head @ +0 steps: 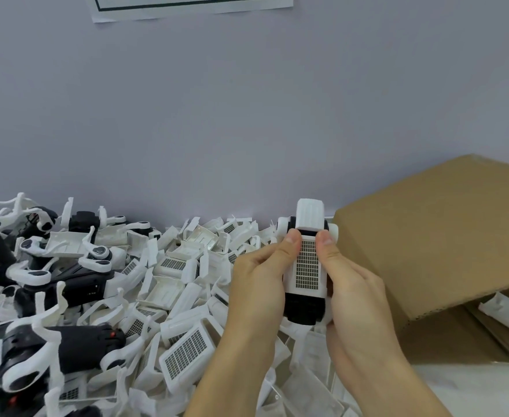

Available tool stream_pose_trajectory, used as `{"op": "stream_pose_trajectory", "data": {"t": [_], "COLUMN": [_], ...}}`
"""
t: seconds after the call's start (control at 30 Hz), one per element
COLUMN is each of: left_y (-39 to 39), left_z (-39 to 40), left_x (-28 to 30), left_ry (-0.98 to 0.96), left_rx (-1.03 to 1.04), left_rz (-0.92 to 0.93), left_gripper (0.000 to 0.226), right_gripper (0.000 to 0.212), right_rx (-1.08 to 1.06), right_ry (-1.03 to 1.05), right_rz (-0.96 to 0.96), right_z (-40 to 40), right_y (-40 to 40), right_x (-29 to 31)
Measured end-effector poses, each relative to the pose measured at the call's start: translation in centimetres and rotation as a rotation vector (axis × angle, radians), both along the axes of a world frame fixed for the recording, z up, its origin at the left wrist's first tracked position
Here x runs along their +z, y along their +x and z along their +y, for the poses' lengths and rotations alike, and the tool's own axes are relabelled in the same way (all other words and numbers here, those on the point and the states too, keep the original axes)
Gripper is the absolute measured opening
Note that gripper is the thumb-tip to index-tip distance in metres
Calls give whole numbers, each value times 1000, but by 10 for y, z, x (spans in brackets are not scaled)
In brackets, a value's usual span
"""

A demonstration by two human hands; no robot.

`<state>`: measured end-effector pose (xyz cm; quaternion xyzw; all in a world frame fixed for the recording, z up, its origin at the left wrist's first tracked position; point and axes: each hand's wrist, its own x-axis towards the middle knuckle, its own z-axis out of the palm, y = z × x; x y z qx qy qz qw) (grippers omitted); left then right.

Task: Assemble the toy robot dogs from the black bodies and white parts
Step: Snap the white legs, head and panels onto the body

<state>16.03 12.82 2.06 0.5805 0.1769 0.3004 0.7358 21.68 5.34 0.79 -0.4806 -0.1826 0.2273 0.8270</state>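
Far left there's a jumble of half-built dogs (66, 284), black bodies with curved white legs sticking out every which way, some lying on their sides. One bigger black body (75, 344) sits near the bottom left with a small red spot on its end.

Moving right, the middle of the table is buried under a heap of loose white covers (184, 266), lots of them showing a grey grid panel, others flipped so you see the hollow inside. One cover with a big grid (187, 353) lies tilted just left of the left forearm.

Then the hands. The left hand (259, 281) grips the left side of a toy dog (307, 266), fingers curled around it and thumb pressed on top by the edge of the grid panel. The right hand (355, 296) does the same on the other side, thumb on the top right of the panel, fingers wrapped underneath. So both are holding the same dog, lifted above the pile, with its white grid cover on top and the black body showing at the near end.

Far right is an open cardboard box (433, 236), flap raised, with a white part (505, 314) lying inside.

Behind it all is a plain pale wall (247, 115) with a sheet of paper (187, 7) at the top.
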Motion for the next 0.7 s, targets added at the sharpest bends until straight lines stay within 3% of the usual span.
{"op": "stream_pose_trajectory", "data": {"t": [0.17,0.47,0.6,0.7], "left_y": [1,4,0,1], "left_z": [1,1,7,7], "left_x": [-3,-4,-4,-9], "left_ry": [-6,37,44,127], "left_rx": [35,24,-77,-40], "left_rz": [1,12,0,11], "left_gripper": [35,46,38,25], "right_gripper": [36,40,42,43], "right_rx": [-10,34,42,25], "right_ry": [-2,-66,-100,-117], "right_rz": [20,-116,-154,-172], "right_z": [1,-3,-6,-7], "right_y": [0,9,15,16], "right_x": [-4,-3,-5,-5]}}
